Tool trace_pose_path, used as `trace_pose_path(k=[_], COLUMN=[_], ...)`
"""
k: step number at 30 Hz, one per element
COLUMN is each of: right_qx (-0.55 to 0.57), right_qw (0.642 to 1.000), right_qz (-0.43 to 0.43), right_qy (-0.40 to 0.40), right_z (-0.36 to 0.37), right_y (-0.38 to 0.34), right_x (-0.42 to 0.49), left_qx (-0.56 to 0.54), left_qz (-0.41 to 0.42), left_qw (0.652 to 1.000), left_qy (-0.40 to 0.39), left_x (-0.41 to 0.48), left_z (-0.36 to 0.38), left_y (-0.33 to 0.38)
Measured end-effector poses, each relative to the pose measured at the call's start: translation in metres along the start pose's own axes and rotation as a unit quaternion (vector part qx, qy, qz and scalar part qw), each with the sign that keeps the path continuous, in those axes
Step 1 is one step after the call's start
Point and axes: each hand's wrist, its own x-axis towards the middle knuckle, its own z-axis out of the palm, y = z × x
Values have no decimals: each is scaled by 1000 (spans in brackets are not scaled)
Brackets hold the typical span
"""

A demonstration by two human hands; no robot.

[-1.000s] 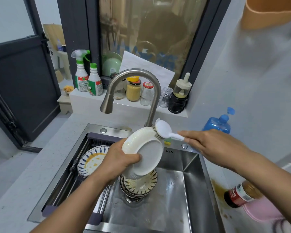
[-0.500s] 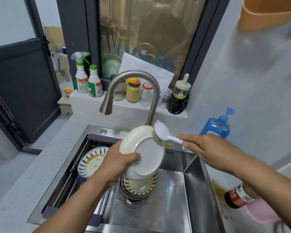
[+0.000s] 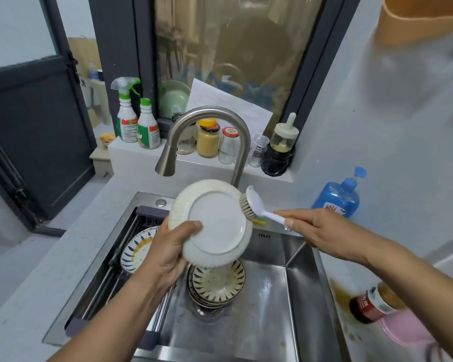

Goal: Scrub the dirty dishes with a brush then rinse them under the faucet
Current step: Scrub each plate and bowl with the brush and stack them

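Gripping the round white plate (image 3: 215, 226) by its ribbed rim with the left hand (image 3: 168, 254), thumb flat on the smooth underside, fingers curled behind; held tilted above the steel sink (image 3: 272, 322). Pinching the plastic brush (image 3: 254, 202) by its slim handle in the right hand (image 3: 322, 231), fingers curled close, bristles touching the plate's upper right rim. Below in the basin, stacked patterned bowls (image 3: 221, 282); on the left rack, a stained blue-striped dish (image 3: 135, 248).

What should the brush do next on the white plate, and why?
Probably sweep the brush along the rim of the white plate. Its bristles touch only the upper right edge, while the left hand holds the plate tilted over the sink.
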Motion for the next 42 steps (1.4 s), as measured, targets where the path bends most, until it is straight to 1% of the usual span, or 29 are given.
trace_pose_path(k=[3, 6, 7, 9, 11, 13, 15, 16, 17, 19, 21, 22, 24, 26, 28, 29, 31, 33, 34, 36, 38, 40, 42], right_qx=[16, 118, 149, 224, 293, 296, 295, 291, 276, 241, 179, 141, 74, -26, -152, -200, -284, -327, -323, -286, -230, -173, -122], right_qw=[998, 982, 976, 960, 945, 946, 949, 952, 958, 968, 981, 987, 994, 994, 979, 969, 946, 932, 935, 952, 971, 984, 992], right_qz=[2, 19, 24, 25, 11, -3, -27, -40, -47, -60, -74, -79, -83, -94, -108, -117, -140, -149, -138, -90, -40, -22, -18], right_qy=[59, 144, 159, 164, 145, 136, 107, 86, 65, 20, -6, -11, 0, 46, 82, 84, 64, 50, 52, 62, 56, 38, 27], right_z=[9, 15, 18, 26, 33, 34, 29, 25, 20, 11, 5, 4, -1, -12, -24, -28, -26, -20, -20, -29, -34, -30, -23], right_y=[-4, -15, -22, -36, -44, -44, -42, -40, -39, -42, -49, -51, -54, -55, -57, -61, -68, -71, -69, -55, -33, -15, -3], right_x=[5, 12, 15, 20, 26, 29, 27, 26, 24, 20, 20, 20, 20, 16, 8, 3, -4, -4, -4, -1, -2, -5, -7], left_qx=[-88, -158, -170, -209, -241, -211, -116, -46, 34, 183, 286, 318, 350, 362, 378, 389, 400, 370, 344, 265, 163, 74, -4], left_qz=[-26, -61, -66, -80, -96, -98, -82, -74, -71, -79, -71, -63, -44, -21, 8, 20, 31, 32, 30, 23, 13, 12, 7], left_qw=[995, 986, 983, 974, 961, 964, 980, 986, 985, 962, 932, 920, 912, 917, 917, 914, 911, 925, 936, 963, 986, 997, 1000], left_qy=[32, 6, -4, -42, -100, -127, -136, -143, -153, -185, -212, -219, -207, -167, -129, -112, -91, -84, -74, -36, -17, -17, -17], left_x=[4, 5, 4, 0, -5, -8, -8, -7, -6, -4, 0, 0, 0, 0, 3, 4, 6, 6, 5, 5, 3, 1, -1], left_z=[5, 12, 16, 23, 27, 21, 10, 5, 2, 4, 11, 16, 21, 19, 14, 12, 9, 7, 6, 3, 0, -1, 0], left_y=[-8, -17, -19, -23, -25, -22, -10, 0, 10, 28, 39, 41, 38, 33, 26, 23, 17, 12, 9, 4, 2, 0, -4])
